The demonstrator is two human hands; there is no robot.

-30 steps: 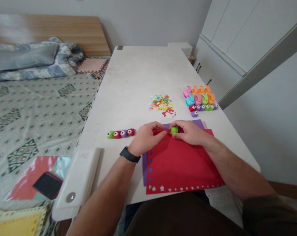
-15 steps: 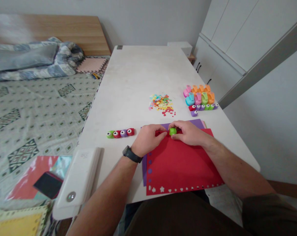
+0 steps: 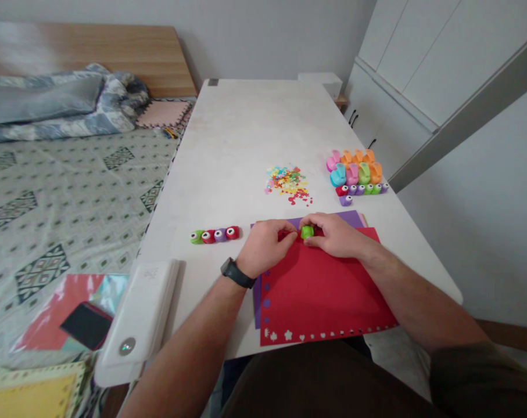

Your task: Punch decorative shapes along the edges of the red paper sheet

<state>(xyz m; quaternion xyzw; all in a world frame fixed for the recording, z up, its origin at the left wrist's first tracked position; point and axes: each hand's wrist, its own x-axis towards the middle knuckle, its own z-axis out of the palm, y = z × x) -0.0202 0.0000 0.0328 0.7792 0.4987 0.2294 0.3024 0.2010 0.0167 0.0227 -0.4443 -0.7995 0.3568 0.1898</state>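
Observation:
A sheet of red paper (image 3: 319, 290) lies on the table, with small cut-out shapes along its near and left edges. Purple paper (image 3: 352, 219) shows beneath it at the far and left sides. At the sheet's far edge, my right hand (image 3: 335, 235) grips a small green paper punch (image 3: 307, 232) between thumb and fingers. Close to its left, my left hand (image 3: 267, 244) pinches the red paper's far edge; its fingertips partly hide the grip. A dark watch is on my left wrist.
Several small punches (image 3: 220, 234) stand in a row to the left. Bigger and smaller coloured punches (image 3: 352, 173) are grouped at the right. Paper confetti (image 3: 287, 183) is piled beyond my hands. A white device (image 3: 136, 319) sits at the table's left edge, beside a bed.
Both hands keep nearly the same place and hold. My left hand has shifted very slightly to the right, and the view has moved a little.

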